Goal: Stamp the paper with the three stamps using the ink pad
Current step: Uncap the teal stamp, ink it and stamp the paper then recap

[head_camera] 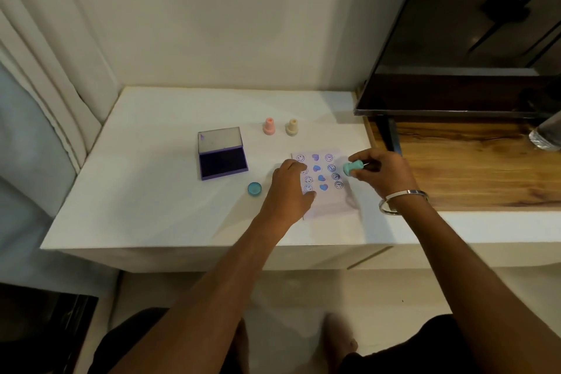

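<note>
A small pale paper (pixel 329 200) lies on the white table (pixel 151 191), printed with three columns of blue smileys, hearts and round marks. My left hand (pixel 288 188) rests flat on the paper's left side, fingers spread. My right hand (pixel 382 173) holds a teal stamp (pixel 352 167) on its side just above the paper's right edge, face pointing left. A pink stamp (pixel 269 126) and a cream stamp (pixel 292 127) stand upright behind the paper. The purple ink pad (pixel 223 162) lies open to the left, lid raised. A teal cap (pixel 254 189) sits near my left hand.
A wooden shelf (pixel 473 167) adjoins the table on the right, with a dark screen (pixel 455 39) above it and a clear object (pixel 546 133) at the far right edge. White wall behind, curtain (pixel 45 70) at the left.
</note>
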